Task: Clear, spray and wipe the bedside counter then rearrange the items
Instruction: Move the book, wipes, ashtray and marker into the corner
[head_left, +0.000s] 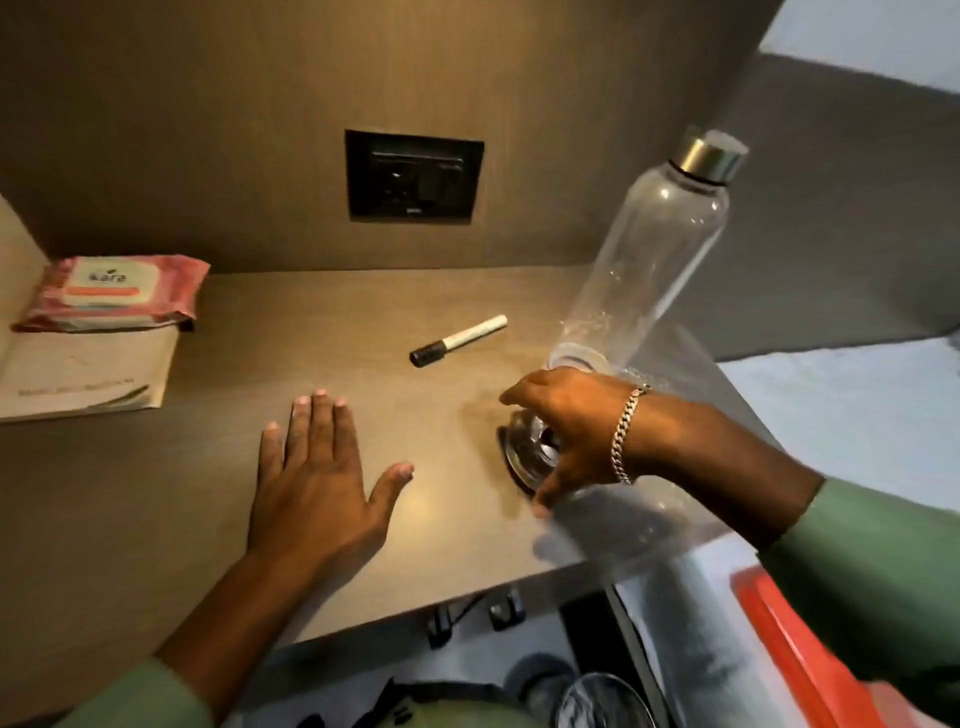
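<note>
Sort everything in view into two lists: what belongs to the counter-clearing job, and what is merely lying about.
Job:
- bedside counter
- wipes pack
- booklet under the pack
- marker
- standing clear bottle
- second clear bottle, cap end gripped by right hand
- left hand, flat on the counter

Lying about:
- wall socket
- red item below the counter
- round metal object on the floor

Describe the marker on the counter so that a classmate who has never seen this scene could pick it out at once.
Start at the black socket in the back wall and drop straight down to the counter. The marker lies there on its side, between the pink wipes pack far left and the clear bottle right. It alone is thin: white barrel, black cap.
</note>
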